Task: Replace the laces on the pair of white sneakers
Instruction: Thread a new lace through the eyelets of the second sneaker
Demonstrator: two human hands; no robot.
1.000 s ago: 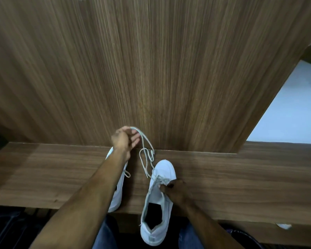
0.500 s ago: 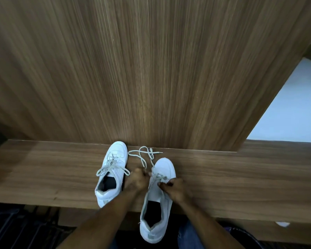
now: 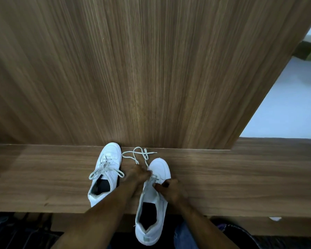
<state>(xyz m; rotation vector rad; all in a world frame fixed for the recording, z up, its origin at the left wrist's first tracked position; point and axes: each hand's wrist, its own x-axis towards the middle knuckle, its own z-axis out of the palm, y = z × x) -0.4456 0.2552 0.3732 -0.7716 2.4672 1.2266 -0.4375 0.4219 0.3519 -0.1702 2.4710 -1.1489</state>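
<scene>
**A:** Sneakers check: left hand [image 3: 139,174] down at the lowest eyelets of the right sneaker [image 3: 153,200], fingers bunched on the lace [image 3: 140,155]. Pinching it, probably, but can't tell for sure with the fingertips hidden. Right hand [image 3: 170,190] curled round the same sneaker's side, thumb pressed on the tongue area, pinning it.

**B:** Looks mostly unthreaded already. Loose loops of lace lying just beyond that sneaker's toe, against the wall panel [image 3: 151,78].

**A:** Yep. Left sneaker [image 3: 106,172] just beside it, fully laced, bow untied, not touched yet.

**B:** Risks?

**A:** Heel end hanging off the near edge of the wooden ledge [image 3: 241,177]. Yank too hard with a weak hold and could slide off into the lap. Also could snag: lace loops crossing over themselves, might knot up at the eyelet.
</scene>
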